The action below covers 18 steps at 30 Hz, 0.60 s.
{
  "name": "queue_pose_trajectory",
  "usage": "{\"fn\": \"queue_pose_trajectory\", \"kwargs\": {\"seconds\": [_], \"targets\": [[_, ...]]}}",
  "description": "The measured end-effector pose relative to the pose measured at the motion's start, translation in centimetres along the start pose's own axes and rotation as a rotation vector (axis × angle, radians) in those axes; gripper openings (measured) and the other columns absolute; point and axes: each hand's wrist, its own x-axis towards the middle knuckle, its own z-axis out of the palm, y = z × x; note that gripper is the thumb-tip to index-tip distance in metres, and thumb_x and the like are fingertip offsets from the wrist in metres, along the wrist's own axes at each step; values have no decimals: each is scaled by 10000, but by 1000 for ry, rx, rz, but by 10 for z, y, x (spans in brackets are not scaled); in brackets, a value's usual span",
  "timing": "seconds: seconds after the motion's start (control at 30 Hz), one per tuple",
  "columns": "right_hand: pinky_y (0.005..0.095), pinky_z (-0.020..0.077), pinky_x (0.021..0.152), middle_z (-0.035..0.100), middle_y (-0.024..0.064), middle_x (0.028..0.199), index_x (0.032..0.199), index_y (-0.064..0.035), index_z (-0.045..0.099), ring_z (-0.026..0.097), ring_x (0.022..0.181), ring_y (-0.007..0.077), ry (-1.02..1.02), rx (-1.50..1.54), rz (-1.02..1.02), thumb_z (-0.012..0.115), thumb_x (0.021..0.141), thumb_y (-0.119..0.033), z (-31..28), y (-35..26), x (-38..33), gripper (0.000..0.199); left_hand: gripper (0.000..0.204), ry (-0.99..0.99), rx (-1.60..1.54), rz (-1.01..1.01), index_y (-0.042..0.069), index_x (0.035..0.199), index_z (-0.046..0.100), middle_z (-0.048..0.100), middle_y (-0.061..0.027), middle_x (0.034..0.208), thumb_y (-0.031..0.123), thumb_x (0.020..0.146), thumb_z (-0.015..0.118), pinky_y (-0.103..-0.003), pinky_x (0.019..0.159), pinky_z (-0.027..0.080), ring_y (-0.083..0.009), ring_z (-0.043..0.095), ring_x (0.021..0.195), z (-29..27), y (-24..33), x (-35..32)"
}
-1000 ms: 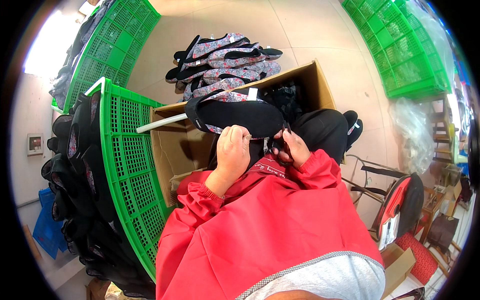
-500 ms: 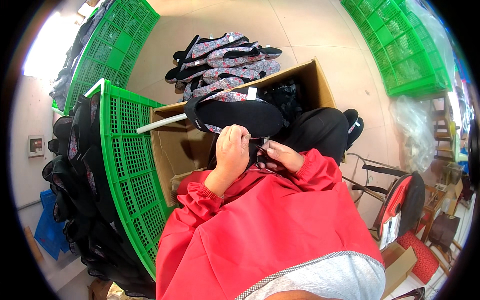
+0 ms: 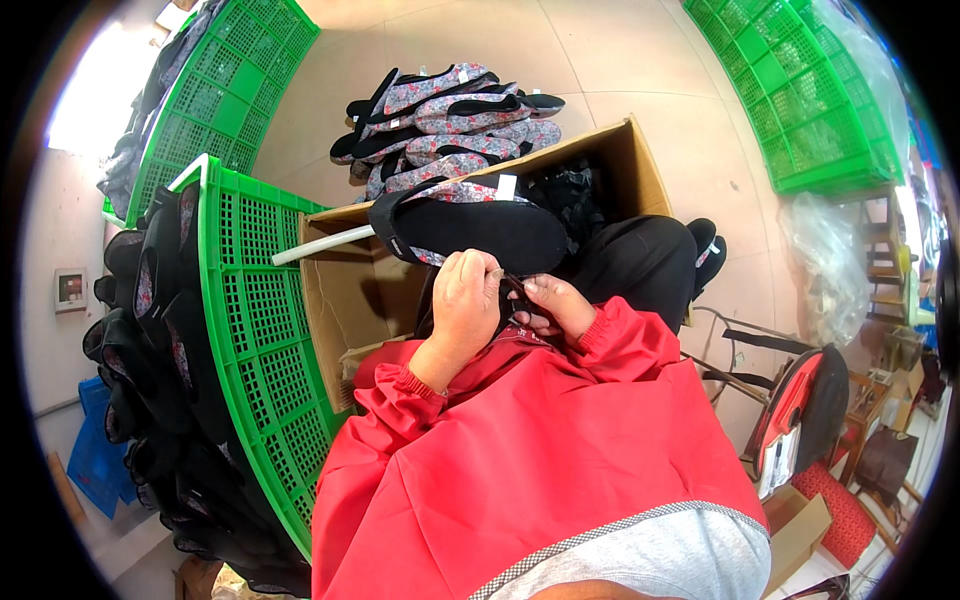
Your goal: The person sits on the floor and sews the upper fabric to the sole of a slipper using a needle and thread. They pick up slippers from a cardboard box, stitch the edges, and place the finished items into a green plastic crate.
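A black fabric shoe (image 3: 475, 232) with grey-and-red floral lining and a white tag lies sole side up in front of me, over the cardboard box. My left hand (image 3: 464, 300) is closed in a pinch at its near edge, fingertips touching or very close to the shoe. Beside it, my right hand (image 3: 558, 306) is closed too, thumb and fingers pressed together. Something thin and dark shows between the two hands, too small to name. What each pinch holds is hidden. A white rod (image 3: 322, 245) sticks out to the left from beneath the shoe.
The open cardboard box (image 3: 640, 165) holds black items. Beyond it lies a pile of floral-lined shoes (image 3: 450, 125). A green crate (image 3: 265, 300) stands at my left, with black shoes (image 3: 165, 350) beside it. Another green crate (image 3: 800, 90) and clear plastic (image 3: 830, 260) are at right.
My right hand has shifted slightly up and turned, its fingers more extended toward the shoe's edge. My left hand and the shoe have hardly moved.
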Motion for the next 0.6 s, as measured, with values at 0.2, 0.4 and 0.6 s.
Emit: {"fn": "queue_pose_trajectory", "kwargs": {"seconds": [0.2, 0.4, 0.6], "targets": [[193, 239, 413, 587, 65, 797, 1113, -47, 542, 316, 454, 43, -1, 32, 5, 506, 1008, -373, 2, -1, 2, 344, 110, -5, 3, 1, 38, 838, 512, 575, -99, 792, -1, 832, 615, -413, 676, 441, -316, 550, 751, 0, -1, 0], [194, 243, 413, 592, 61, 795, 1114, -48, 541, 314, 449, 42, -7, 32, -6, 514, 1004, -372, -2, 2, 4, 344, 110, -7, 11, -8, 39, 838, 514, 576, -101, 790, -5, 830, 615, -416, 674, 443, -319, 554, 753, 0, 1, 1], [191, 245, 415, 593, 59, 781, 1104, -52, 549, 324, 454, 41, 3, 28, 0, 524, 1000, -367, -3, 4, 5, 333, 111, -4, 15, -11, 35, 836, 513, 576, -103, 789, -6, 830, 616, -417, 673, 444, -320, 554, 752, -1, 2, 0]]}}
